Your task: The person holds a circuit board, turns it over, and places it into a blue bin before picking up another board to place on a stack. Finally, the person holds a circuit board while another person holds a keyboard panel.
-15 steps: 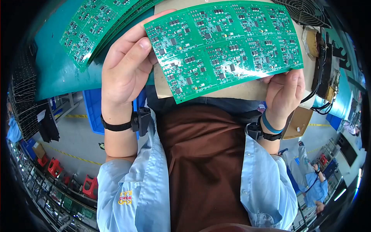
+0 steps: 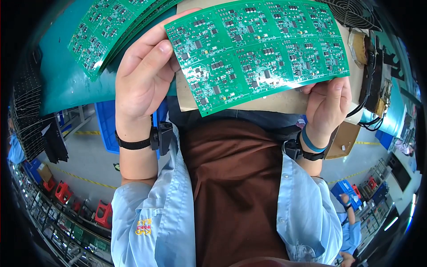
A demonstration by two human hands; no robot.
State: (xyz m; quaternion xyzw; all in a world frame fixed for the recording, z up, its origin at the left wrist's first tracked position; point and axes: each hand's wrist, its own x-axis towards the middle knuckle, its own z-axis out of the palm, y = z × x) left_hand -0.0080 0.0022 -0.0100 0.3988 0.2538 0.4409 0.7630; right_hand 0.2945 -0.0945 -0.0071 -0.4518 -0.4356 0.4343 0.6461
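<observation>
Between my hands is a green circuit board panel (image 2: 238, 55), its component side facing up, divided into several identical sections with black chips and small parts. My left hand (image 2: 144, 73) grips its left edge, thumb on top and fingers behind. At the lower right corner, my right hand (image 2: 328, 102) pinches the panel's edge, with its fingertips partly hidden under the board. Light glares off the panel's lower middle. To the left of my left hand lies a stack of similar green circuit boards (image 2: 104, 38).
Beneath the panel, brown cardboard (image 2: 189, 100) lies on the teal work mat (image 2: 66, 95). A black fan grille (image 2: 351, 13) stands at the far right, near dark cables (image 2: 367, 89). A blue crate (image 2: 106, 129) is below the table edge. Another person (image 2: 351, 227) is at the lower right.
The panel and my left hand have shifted very slightly up and left; both hands keep their hold. The person in the background at the lower right has moved.
</observation>
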